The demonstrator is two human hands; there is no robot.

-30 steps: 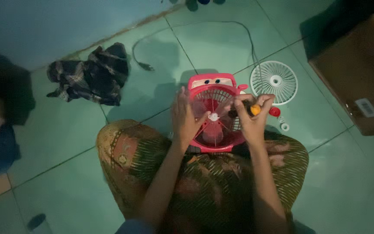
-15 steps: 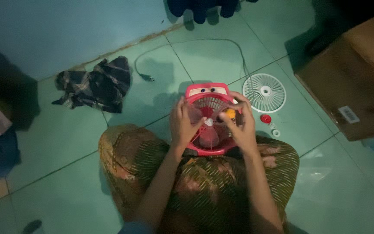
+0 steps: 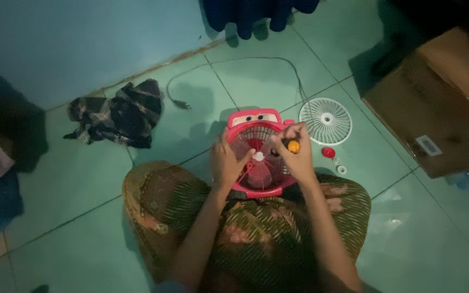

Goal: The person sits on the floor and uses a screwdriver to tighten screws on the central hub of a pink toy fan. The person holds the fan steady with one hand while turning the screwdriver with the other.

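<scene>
- The small red fan [image 3: 256,154] lies face-up on the green tiled floor [image 3: 82,184], against the person's knees.
- The left hand [image 3: 228,163] rests spread on the fan's left edge, fingers loosely curled.
- The right hand [image 3: 297,154] is pinched around an orange-handled screwdriver [image 3: 293,145] over the fan.
- A white grille [image 3: 325,120] and a red cap [image 3: 328,152] lie just right of it.
- A cardboard box [image 3: 435,103] sits farther right.
</scene>
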